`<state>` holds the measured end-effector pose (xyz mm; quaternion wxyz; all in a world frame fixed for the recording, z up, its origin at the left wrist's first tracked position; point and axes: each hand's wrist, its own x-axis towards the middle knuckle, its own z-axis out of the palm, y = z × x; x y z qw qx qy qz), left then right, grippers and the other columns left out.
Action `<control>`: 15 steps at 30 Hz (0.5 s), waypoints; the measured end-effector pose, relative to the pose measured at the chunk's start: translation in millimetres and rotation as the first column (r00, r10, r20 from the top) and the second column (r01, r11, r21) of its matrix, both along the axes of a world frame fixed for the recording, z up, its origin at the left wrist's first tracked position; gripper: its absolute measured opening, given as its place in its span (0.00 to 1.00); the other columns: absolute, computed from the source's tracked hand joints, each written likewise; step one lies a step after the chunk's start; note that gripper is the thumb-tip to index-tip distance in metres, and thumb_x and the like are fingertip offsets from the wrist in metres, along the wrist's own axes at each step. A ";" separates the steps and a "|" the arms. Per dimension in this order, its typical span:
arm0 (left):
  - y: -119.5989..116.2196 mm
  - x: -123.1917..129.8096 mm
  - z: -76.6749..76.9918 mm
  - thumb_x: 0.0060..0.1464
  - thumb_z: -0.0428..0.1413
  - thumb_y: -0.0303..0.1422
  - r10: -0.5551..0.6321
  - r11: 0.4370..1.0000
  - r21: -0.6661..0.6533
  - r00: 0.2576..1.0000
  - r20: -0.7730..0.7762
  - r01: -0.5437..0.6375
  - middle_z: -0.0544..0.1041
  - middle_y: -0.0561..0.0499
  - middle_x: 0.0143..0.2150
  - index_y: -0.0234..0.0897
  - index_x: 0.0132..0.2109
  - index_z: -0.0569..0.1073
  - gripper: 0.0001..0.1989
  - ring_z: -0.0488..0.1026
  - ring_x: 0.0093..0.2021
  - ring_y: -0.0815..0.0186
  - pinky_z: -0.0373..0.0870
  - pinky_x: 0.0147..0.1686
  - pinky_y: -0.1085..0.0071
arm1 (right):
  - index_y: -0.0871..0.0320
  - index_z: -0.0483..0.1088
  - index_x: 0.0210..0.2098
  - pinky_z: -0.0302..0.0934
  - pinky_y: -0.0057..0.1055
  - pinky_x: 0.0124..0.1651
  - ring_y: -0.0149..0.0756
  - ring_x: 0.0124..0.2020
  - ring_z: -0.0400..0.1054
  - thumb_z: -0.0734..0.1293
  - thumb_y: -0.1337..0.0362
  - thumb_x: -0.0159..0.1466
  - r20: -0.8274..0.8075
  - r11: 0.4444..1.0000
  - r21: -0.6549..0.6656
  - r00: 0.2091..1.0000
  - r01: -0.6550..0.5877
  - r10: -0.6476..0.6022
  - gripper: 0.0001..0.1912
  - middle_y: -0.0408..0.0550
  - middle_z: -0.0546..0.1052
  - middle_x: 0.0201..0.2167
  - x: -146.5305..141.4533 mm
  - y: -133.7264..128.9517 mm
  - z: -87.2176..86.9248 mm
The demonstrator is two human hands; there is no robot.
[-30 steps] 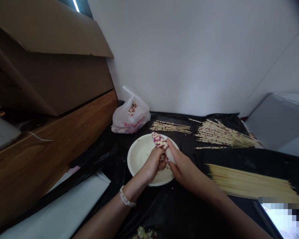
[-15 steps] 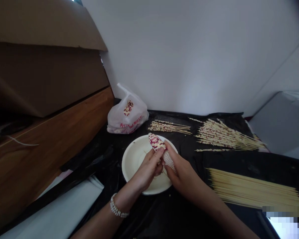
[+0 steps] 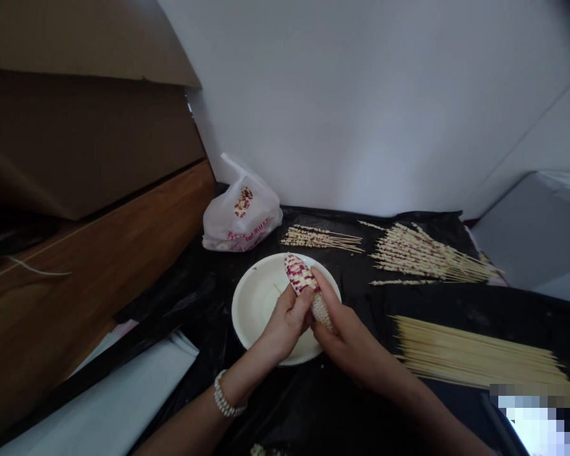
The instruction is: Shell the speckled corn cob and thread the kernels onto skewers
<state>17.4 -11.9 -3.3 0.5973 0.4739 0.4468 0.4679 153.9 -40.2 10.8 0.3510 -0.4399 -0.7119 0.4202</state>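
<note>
One corn cob (image 3: 300, 273), slender and tapering to a rounded tip, tilted beyond the fingers; kernels in neat rows, cream mottled with deep purple-red over the upper part; lower part stripped to a pale, pitted core beside the right fingers. Left hand (image 3: 289, 320): fingers curled round the cob, thumb pressed on the kernels at the edge of the stripped part. Right hand (image 3: 339, 323): fingers closed along the bare part, pinching it from the side. One cream bowl (image 3: 256, 304), round, directly beneath the fingers. One white plastic bag (image 3: 242, 218), red print, beyond the fingers to the left. Threaded skewers (image 3: 411, 253), a fanned pile, beyond the fingers to the right.
</note>
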 end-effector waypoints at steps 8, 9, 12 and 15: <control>-1.9 -0.2 0.0 0.55 0.57 0.45 0.032 0.999 0.031 0.999 -0.023 -0.032 0.69 0.53 0.29 0.36 0.42 0.71 0.16 0.63 0.30 0.66 0.59 0.28 0.72 | 0.56 0.39 0.74 0.63 0.48 0.62 0.46 0.61 0.67 0.60 0.72 0.64 0.013 0.999 -0.021 0.999 0.047 -0.047 0.43 0.56 0.69 0.65 -1.5 -2.0 4.4; -2.3 -0.5 0.3 0.55 0.57 0.45 0.030 0.999 0.011 0.999 -0.011 -0.030 0.68 0.53 0.27 0.36 0.43 0.71 0.16 0.64 0.30 0.66 0.59 0.28 0.73 | 0.55 0.40 0.74 0.63 0.48 0.62 0.46 0.60 0.68 0.61 0.72 0.64 0.015 0.998 -0.016 0.998 0.055 -0.054 0.43 0.55 0.69 0.64 -1.2 -1.8 4.5; -3.1 -1.4 0.5 0.53 0.59 0.43 0.023 0.999 -0.044 0.999 0.026 -0.022 0.67 0.54 0.25 0.38 0.44 0.71 0.16 0.64 0.28 0.66 0.57 0.26 0.73 | 0.53 0.41 0.74 0.65 0.49 0.60 0.46 0.59 0.70 0.61 0.71 0.64 0.002 0.998 -0.029 0.998 0.060 -0.060 0.42 0.54 0.69 0.64 -0.6 -0.4 3.4; -3.8 -1.6 -0.5 0.53 0.59 0.42 0.030 0.997 -0.068 0.999 0.032 -0.028 0.67 0.55 0.24 0.38 0.44 0.70 0.16 0.64 0.27 0.66 0.57 0.25 0.73 | 0.53 0.40 0.74 0.66 0.45 0.59 0.45 0.59 0.69 0.61 0.71 0.65 -0.023 0.997 -0.063 0.999 0.041 -0.042 0.42 0.53 0.64 0.68 -0.7 1.2 1.8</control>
